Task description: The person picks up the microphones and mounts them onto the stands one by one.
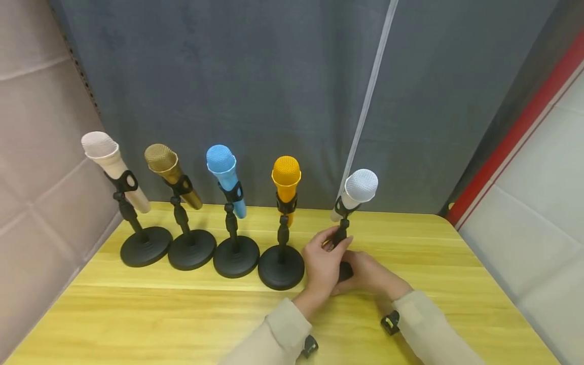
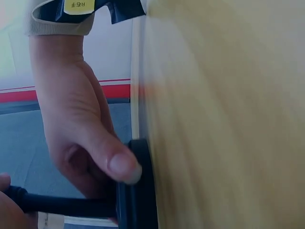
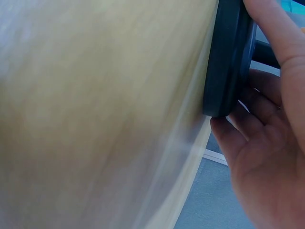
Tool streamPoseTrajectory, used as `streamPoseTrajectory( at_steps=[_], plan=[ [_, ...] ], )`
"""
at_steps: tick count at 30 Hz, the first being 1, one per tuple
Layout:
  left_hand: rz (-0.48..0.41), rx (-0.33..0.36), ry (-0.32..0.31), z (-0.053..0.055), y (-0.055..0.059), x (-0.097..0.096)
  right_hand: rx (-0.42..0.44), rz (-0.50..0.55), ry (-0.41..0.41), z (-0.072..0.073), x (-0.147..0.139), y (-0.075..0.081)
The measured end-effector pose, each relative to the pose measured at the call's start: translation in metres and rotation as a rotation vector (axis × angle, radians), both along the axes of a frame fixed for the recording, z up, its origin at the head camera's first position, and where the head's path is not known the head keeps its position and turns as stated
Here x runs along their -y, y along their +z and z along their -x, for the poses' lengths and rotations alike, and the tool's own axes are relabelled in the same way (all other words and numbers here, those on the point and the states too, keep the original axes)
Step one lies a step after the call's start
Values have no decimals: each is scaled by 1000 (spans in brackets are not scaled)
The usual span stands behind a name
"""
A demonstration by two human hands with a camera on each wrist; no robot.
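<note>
A white microphone (image 1: pixel 360 187) sits tilted in the clip of a black microphone stand (image 1: pixel 345 272), rightmost in the row. My left hand (image 1: pixel 321 261) grips the stand's post, fingers and thumb curled round it; part of this hand shows at the lower left corner of the left wrist view. With my right hand (image 1: pixel 367 274) I hold the round base (image 3: pixel 226 62) at its edge, the thumb over its top in the left wrist view and the fingers along its rim in the right wrist view. My hands hide much of the base in the head view.
Left of my hands, similar stands hold an orange microphone (image 1: pixel 286 177), a blue one (image 1: pixel 222 162), a gold one (image 1: pixel 163 161) and a cream one (image 1: pixel 102 149). They stand along the back of the wooden table (image 1: pixel 159 324). A grey curtain (image 1: pixel 255 76) hangs behind.
</note>
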State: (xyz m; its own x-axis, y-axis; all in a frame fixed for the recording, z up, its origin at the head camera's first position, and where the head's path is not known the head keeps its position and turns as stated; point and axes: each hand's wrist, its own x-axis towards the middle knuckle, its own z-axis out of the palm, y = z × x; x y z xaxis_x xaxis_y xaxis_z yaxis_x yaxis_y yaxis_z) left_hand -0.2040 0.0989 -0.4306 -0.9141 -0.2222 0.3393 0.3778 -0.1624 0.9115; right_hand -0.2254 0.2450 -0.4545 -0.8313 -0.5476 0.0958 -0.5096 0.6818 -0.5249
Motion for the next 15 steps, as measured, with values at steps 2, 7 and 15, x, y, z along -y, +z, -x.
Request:
streamPoseTrajectory(
  at_steps=[2, 7, 15],
  plan=[
    [46, -16, -21, 1, 0, 3, 16, -17, -7, 0, 0, 0],
    [185, -35, -117, 7, 0, 14, 39, -32, -10, -1, -1, 2],
    [457, -163, -290, 18, 1, 38, 54, -24, 27, -1, 2, 1]
  ],
)
